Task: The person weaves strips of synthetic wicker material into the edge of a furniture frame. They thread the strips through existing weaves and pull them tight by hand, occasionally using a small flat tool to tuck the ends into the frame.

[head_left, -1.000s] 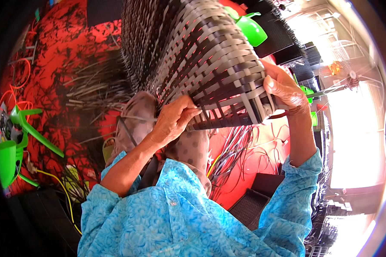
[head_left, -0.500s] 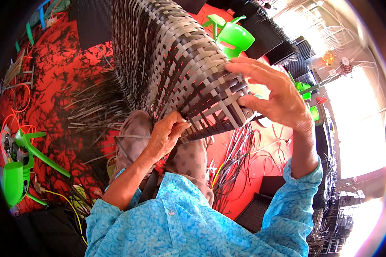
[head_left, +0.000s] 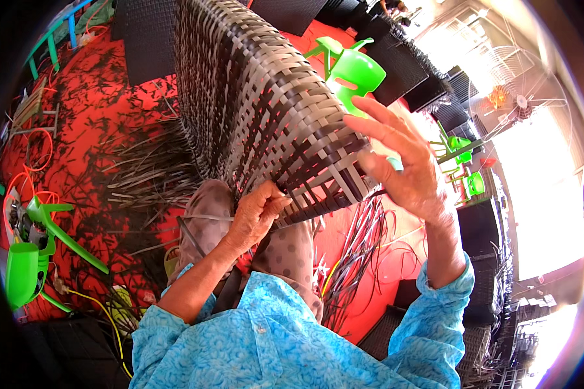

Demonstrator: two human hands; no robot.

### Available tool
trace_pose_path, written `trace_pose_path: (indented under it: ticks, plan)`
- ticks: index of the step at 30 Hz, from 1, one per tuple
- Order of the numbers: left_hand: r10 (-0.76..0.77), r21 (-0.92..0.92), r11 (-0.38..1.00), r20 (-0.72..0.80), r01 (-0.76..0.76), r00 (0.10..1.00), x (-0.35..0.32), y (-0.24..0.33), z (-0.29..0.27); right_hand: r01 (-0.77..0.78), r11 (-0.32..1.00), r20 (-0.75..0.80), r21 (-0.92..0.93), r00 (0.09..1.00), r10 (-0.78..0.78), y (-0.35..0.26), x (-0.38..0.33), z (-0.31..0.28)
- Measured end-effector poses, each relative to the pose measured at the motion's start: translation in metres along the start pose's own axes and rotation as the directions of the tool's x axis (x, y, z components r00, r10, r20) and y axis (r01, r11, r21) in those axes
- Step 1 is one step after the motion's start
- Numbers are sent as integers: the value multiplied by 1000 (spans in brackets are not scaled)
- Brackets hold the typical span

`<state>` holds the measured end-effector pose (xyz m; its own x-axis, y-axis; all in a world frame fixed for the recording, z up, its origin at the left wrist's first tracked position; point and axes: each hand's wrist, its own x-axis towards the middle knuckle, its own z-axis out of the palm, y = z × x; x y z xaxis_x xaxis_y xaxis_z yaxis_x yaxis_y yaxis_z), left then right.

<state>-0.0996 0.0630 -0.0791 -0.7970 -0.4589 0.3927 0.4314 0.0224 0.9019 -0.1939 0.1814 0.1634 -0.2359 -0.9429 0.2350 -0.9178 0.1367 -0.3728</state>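
Note:
A large woven wicker piece (head_left: pixel 266 91), made of dark brown and grey flat plastic strips, leans up from my knees and fills the middle of the view. My left hand (head_left: pixel 258 217) is closed in a pinch at its lower edge, by the open lattice; a strip there seems to be between thumb and fingers, though the fingers largely hide it. Beside the right-hand corner, my right hand (head_left: pixel 409 168) has its fingers spread, with nothing seen in it. Its fingertips are close to the weave, and whether they touch it I cannot tell.
Loose strips lie in bundles left (head_left: pixel 152 162) and right (head_left: pixel 353 259) of my legs on the red floor (head_left: pixel 84 129). A green plastic chair (head_left: pixel 357 71) stands beyond the wicker piece. Another green plastic object (head_left: pixel 23 275) is at the left, near orange hoses. A fan (head_left: pixel 522 102) stands far right.
My right hand has lifted slightly off the corner, and its fingers have spread wider. My left hand keeps its pinch at the lower edge. The whole view has shifted a little.

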Motion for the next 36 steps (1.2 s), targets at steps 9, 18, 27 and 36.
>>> trace_pose_path:
  ticks: [9,18,27,36]
  plan:
    - [2,93,996,24,-5,1000,6,-2,-1,96,914,-21,-394,993,-113,-9,3,18]
    - [-116,-173,974,169,145,979,28,-8,9,52,930,-134,-364,985,-107,20,-7,25]
    - [-273,-231,924,160,304,949,16,-54,1,-64,953,-266,-296,964,-17,34,-3,27]
    - [-301,-101,944,131,315,945,30,-62,13,6,968,-320,-250,943,-88,17,-16,79]
